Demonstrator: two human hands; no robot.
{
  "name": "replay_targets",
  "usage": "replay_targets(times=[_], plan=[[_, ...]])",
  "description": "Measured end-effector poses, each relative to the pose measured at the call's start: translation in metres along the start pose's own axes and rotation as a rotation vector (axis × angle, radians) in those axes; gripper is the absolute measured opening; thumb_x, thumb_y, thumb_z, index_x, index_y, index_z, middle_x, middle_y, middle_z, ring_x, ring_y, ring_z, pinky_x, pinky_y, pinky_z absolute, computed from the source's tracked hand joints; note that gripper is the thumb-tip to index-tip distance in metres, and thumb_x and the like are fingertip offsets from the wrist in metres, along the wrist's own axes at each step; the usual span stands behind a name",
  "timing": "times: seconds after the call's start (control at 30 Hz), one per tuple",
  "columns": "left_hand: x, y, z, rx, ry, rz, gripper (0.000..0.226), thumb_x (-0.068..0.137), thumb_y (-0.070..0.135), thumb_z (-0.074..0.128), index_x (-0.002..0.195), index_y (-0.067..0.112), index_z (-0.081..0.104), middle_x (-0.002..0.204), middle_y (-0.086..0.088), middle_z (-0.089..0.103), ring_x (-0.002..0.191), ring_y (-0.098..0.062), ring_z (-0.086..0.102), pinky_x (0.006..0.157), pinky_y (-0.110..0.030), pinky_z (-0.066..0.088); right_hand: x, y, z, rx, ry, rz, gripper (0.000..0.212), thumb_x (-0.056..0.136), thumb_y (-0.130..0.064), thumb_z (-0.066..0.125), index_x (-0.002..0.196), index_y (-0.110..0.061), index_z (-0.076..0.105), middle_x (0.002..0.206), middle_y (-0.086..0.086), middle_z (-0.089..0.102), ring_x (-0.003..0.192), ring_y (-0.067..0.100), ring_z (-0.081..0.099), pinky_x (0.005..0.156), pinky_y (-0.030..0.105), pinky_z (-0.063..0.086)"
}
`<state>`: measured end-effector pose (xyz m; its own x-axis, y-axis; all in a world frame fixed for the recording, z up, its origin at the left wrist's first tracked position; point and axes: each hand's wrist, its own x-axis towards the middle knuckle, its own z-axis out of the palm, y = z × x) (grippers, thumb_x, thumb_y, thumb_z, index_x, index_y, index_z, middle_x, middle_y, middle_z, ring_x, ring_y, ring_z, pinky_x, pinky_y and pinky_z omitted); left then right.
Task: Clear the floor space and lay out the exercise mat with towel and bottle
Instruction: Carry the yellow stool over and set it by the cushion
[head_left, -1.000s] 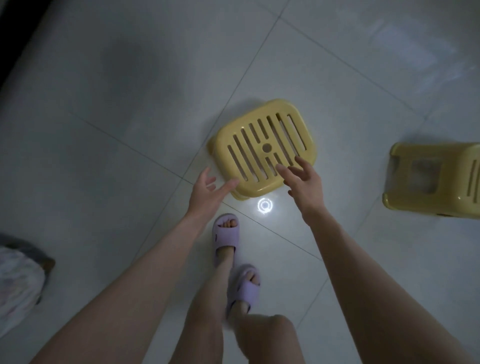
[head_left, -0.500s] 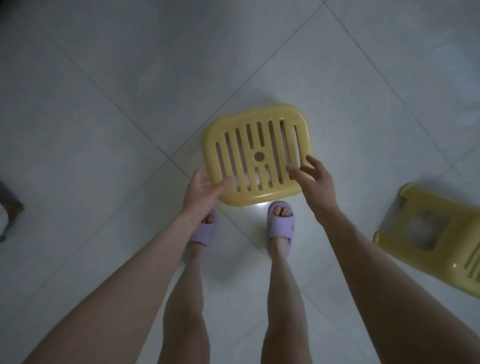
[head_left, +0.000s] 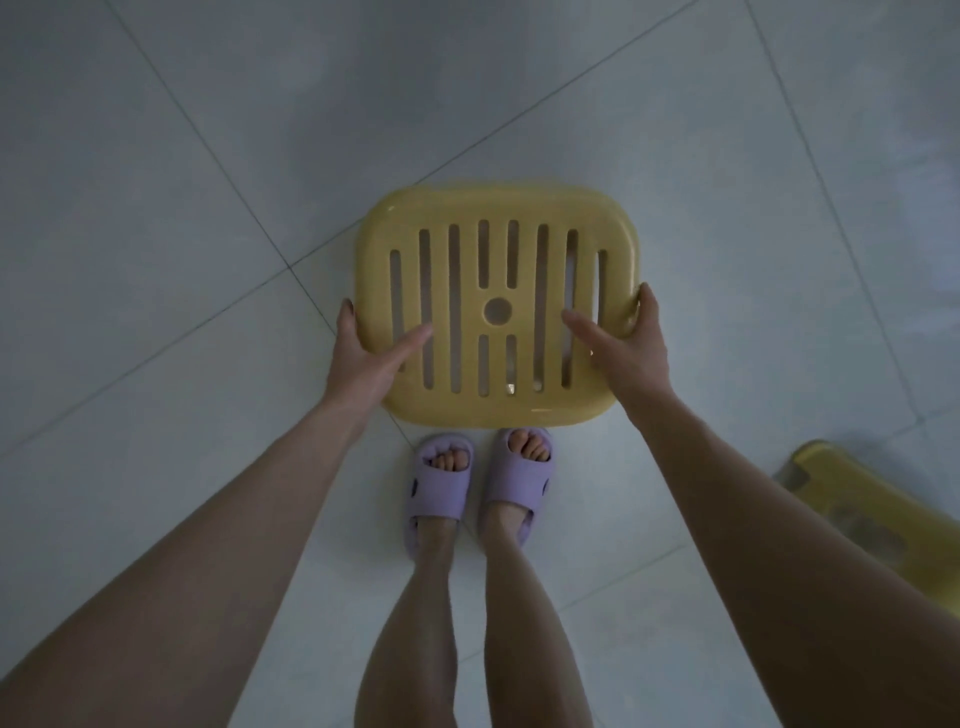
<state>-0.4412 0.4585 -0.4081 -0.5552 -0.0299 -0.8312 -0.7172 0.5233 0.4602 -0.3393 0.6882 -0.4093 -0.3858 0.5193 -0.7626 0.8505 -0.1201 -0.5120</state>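
Both my hands have closed onto the yellow plastic stool (head_left: 498, 306), where half a second ago they were only reaching at its near edge; my feet have also come together just below it. My left hand (head_left: 363, 358) now clamps the stool's left rim, thumb laid flat across the slatted seat and the fingers curled out of sight around the side. My right hand (head_left: 626, 348) grips the right rim the same way, thumb pointing inward over the slots and fingertips hooked over the outer edge. I am looking straight down on the seat, with its long slots and a round hole at the centre. Whether the stool's legs touch the tiled floor (head_left: 182, 156) I cannot tell, since the seat hides everything beneath it.

My lilac slippers (head_left: 441, 483) sit side by side just on the near side of the stool, toes pointing toward it. A second yellow stool (head_left: 852, 514) lies tipped on its side, well apart from the first, to the right of it and nearer me, partly cut off by my right forearm and the frame edge. Pale floor tiles with dark grout lines surround the stool on all sides.
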Motion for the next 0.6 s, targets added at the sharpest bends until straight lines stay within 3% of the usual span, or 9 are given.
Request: replay_targets(times=[0.07, 0.13, 0.3, 0.47, 0.6], plan=[[0.012, -0.006, 0.005, -0.029, 0.017, 0.006, 0.111, 0.061, 0.048, 0.082, 0.149, 0.026, 0.017, 0.139, 0.005, 0.047, 0.118, -0.015, 0.052, 0.086, -0.027, 0.050, 0.013, 0.007, 0.004, -0.005, 0.032, -0.010, 0.099, 0.069, -0.048, 0.079, 0.149, -0.028, 0.022, 0.134, -0.004, 0.050, 0.116, 0.018, 0.053, 0.096, 0.040, 0.048], [0.022, -0.010, 0.007, -0.021, 0.050, 0.032, 0.100, 0.065, 0.041, 0.082, 0.145, 0.022, 0.026, 0.126, 0.007, 0.053, 0.107, -0.012, 0.055, 0.073, -0.019, 0.047, 0.023, 0.013, 0.006, -0.006, 0.053, -0.038, 0.093, 0.069, -0.046, 0.080, 0.145, -0.030, 0.028, 0.123, -0.009, 0.052, 0.105, 0.013, 0.053, 0.082, 0.029, 0.048], [0.020, -0.007, 0.000, -0.006, 0.093, 0.082, 0.087, 0.065, 0.035, 0.083, 0.137, 0.016, 0.038, 0.115, 0.005, 0.057, 0.097, -0.009, 0.059, 0.080, -0.027, 0.051, 0.017, 0.015, 0.006, 0.024, 0.076, -0.088, 0.082, 0.066, -0.049, 0.082, 0.134, -0.033, 0.040, 0.102, -0.021, 0.055, 0.094, 0.003, 0.057, 0.081, 0.028, 0.049], [-0.031, 0.023, -0.022, 0.003, 0.100, 0.114, 0.082, 0.066, 0.032, 0.083, 0.134, 0.016, 0.042, 0.110, 0.006, 0.059, 0.089, 0.000, 0.059, 0.067, -0.018, 0.048, -0.031, -0.012, -0.014, 0.067, 0.074, -0.095, 0.081, 0.066, -0.048, 0.082, 0.134, -0.030, 0.042, 0.109, -0.012, 0.058, 0.099, 0.012, 0.059, 0.082, 0.031, 0.051], [-0.089, 0.063, -0.035, 0.002, 0.053, 0.148, 0.082, 0.066, 0.033, 0.083, 0.135, 0.017, 0.041, 0.112, 0.006, 0.059, 0.089, 0.001, 0.058, 0.065, -0.018, 0.048, -0.086, -0.038, -0.048, 0.135, 0.121, -0.088, 0.078, 0.067, -0.045, 0.083, 0.133, -0.030, 0.044, 0.101, -0.019, 0.058, 0.090, 0.002, 0.059, 0.079, 0.027, 0.049]])
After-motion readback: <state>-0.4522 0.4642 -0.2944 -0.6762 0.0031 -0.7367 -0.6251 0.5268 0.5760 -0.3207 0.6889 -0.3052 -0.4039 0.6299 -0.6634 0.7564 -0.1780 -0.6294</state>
